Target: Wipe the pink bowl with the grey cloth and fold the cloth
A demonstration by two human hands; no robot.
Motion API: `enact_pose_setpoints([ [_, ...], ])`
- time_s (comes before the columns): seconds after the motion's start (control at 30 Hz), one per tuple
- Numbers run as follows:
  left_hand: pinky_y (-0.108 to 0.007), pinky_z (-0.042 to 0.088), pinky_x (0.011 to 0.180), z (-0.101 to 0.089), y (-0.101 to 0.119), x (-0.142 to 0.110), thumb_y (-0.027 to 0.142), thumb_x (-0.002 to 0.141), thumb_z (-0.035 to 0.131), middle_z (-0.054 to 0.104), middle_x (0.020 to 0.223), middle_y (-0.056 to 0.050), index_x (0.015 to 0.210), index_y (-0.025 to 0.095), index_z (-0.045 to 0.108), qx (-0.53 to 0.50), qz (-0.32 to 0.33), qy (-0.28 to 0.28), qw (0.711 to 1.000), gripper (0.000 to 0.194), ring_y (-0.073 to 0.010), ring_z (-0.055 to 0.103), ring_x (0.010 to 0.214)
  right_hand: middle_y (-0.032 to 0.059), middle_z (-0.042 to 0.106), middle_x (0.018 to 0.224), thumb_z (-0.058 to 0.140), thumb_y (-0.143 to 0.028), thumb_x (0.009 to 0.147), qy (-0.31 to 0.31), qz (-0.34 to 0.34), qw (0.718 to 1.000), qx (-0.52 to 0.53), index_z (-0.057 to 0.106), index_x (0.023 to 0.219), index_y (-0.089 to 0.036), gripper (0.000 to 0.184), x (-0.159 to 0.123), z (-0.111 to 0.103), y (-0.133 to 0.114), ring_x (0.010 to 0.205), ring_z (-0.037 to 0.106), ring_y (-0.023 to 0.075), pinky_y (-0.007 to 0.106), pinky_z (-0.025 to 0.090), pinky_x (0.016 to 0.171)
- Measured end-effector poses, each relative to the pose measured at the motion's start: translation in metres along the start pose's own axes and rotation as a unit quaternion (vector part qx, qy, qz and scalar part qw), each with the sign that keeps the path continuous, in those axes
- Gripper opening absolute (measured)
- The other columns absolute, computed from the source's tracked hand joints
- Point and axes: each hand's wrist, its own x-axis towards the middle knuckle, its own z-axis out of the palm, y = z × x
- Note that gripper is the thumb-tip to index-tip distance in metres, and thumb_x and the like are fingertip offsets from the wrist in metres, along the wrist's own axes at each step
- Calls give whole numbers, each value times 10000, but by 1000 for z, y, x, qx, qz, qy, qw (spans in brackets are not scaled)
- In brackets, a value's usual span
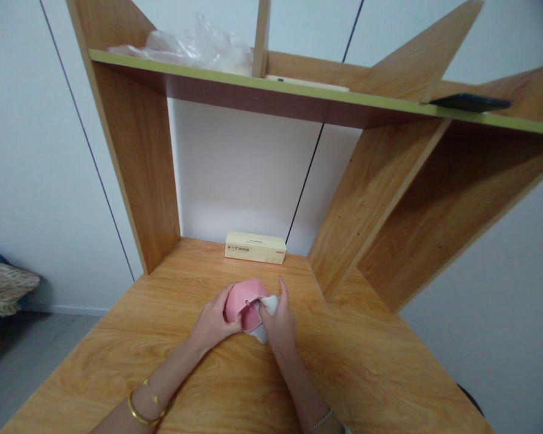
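Observation:
A pink, faceted bowl-like container (247,293) is tilted in front of me above the wooden desk, its hollow side partly showing. My left hand (216,320) grips it from the left, thumb at the near rim and fingers round the outside. At its right side, my right hand (279,322) pinches a white cloth or tissue (270,303) against the rim. Part of the white piece hangs below the container. The thumb of this hand reaches toward the hollow, while one finger points up. Some fingers are hidden behind the container and the cloth.
A long cream box (255,248) stands at the back of the desk (172,307). Wooden uprights flank it, with a shelf (253,87) overhead. On the shelf lie a crumpled plastic bag (199,48) and a dark flat object (470,102). Patterned fabric (6,283) shows at far left.

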Motion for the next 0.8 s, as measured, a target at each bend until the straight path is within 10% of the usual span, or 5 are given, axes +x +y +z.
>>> enact_pose_setpoints([
  [0.2,-345,439,872,-10,8,1,336,690,514,564,1157,-94,1237,160,413,5,22,-18,1000,583,-244,562,995,119,581,1113,573,-373,684,45,-101,994,15,396,1256,-177,630,1,-8,0,929,567,248,342,421,780],
  [0.43,-339,420,900,-13,9,1,336,695,536,569,1154,-68,1227,202,432,15,30,-18,999,559,-235,558,1002,77,603,1088,493,-258,713,-45,-56,996,55,336,1313,-206,623,-1,-1,4,870,595,218,313,456,726],
  [0.8,-371,426,867,1,9,-1,372,722,575,496,1214,-149,1329,133,218,-86,12,-19,996,743,-253,517,1045,109,552,1159,425,-315,780,26,20,980,198,348,1301,-165,548,-3,9,2,1061,512,215,328,423,844],
])
